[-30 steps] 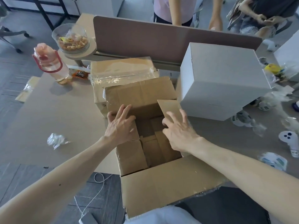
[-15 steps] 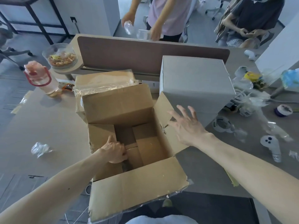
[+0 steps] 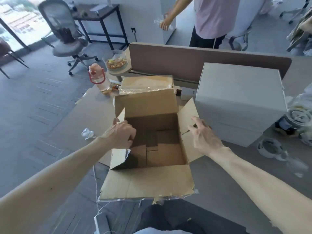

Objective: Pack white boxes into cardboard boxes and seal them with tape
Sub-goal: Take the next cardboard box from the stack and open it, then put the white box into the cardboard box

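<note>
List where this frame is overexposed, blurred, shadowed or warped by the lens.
Head view: the window at top left is blown out. Head view: the clutter at the right edge is smeared by blur. Head view: the cardboard box is deeply shadowed inside. Head view: the divider panel bows with wide-angle distortion. Head view: the left hand and right hand are fairly sharp.

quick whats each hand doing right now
Left hand: grips the left flap of the open brown cardboard box.
Right hand: open, fingers spread at the box's right flap.
</note>
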Motion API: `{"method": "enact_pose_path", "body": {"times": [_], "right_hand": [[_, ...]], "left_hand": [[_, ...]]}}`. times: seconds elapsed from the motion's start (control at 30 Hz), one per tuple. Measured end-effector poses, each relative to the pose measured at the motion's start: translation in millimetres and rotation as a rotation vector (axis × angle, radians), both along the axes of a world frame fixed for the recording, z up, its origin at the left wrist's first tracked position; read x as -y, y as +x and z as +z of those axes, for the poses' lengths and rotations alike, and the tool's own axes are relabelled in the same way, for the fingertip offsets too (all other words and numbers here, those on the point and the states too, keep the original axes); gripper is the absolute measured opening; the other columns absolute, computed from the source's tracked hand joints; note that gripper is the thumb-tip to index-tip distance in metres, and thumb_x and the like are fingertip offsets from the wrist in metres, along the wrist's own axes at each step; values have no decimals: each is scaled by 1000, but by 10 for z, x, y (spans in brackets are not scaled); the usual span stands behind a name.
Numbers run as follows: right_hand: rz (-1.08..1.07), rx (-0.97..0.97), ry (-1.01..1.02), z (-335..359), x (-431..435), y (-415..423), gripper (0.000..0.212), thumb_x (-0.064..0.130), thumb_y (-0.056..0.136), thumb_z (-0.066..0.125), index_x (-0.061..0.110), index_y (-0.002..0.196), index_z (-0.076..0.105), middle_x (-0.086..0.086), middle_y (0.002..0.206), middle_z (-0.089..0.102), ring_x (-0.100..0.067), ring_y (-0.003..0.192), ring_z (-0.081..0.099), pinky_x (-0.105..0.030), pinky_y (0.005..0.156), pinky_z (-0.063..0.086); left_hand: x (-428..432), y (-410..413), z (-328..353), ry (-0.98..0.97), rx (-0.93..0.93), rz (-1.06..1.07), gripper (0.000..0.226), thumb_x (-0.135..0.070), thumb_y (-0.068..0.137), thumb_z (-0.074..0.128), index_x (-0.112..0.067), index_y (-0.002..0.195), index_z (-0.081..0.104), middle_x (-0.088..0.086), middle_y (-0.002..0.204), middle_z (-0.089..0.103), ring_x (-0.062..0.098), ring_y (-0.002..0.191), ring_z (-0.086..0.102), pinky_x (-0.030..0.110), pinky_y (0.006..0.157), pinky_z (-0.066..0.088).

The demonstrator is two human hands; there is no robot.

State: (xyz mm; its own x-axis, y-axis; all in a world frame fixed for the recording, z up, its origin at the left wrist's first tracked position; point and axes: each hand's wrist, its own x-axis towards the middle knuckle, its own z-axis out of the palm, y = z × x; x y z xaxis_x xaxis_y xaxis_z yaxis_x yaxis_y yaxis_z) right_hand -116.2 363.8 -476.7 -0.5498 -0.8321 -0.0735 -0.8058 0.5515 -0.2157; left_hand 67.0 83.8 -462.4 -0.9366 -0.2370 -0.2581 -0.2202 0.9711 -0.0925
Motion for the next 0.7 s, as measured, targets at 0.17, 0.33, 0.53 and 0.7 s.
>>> {"method": "enact_pose_path", "body": {"times": [0.17, 0.33, 0.53, 0.7], "right_hand": [[5, -4, -57, -24, 218, 34, 43, -6, 84, 50, -1, 126, 58, -15, 151, 31, -33, 136, 33, -42, 108, 41], [-3, -6, -71, 2, 485, 80, 45, -4, 85, 50, -1, 130, 56, -13, 151, 32, -32, 140, 30, -42, 101, 49], [-23, 18, -103, -59, 834, 44, 47, -4, 88, 50, -1, 135, 53, -16, 150, 35, -34, 138, 35, -42, 107, 44], [-60, 9, 0, -234, 914, 53, 49, 18, 93, 57, 9, 140, 49, -9, 158, 23, -34, 138, 34, -44, 107, 43]], "left_hand": [[403, 384, 245, -28, 12, 184, 13, -26, 79, 66, -35, 78, 57, -18, 81, 51, 9, 88, 52, 40, 90, 41], [833, 743, 196, 1, 96, 338, 32, -21, 80, 66, -34, 109, 63, -8, 109, 55, 17, 110, 57, 40, 93, 41], [1197, 1078, -157, 126, 49, 514, 44, -46, 89, 61, -38, 132, 52, -8, 135, 49, 23, 125, 52, 50, 102, 40], [1354, 1158, -429, 270, -31, 554, 54, -49, 85, 69, -29, 132, 53, 2, 137, 52, 26, 121, 53, 43, 95, 50]]}}
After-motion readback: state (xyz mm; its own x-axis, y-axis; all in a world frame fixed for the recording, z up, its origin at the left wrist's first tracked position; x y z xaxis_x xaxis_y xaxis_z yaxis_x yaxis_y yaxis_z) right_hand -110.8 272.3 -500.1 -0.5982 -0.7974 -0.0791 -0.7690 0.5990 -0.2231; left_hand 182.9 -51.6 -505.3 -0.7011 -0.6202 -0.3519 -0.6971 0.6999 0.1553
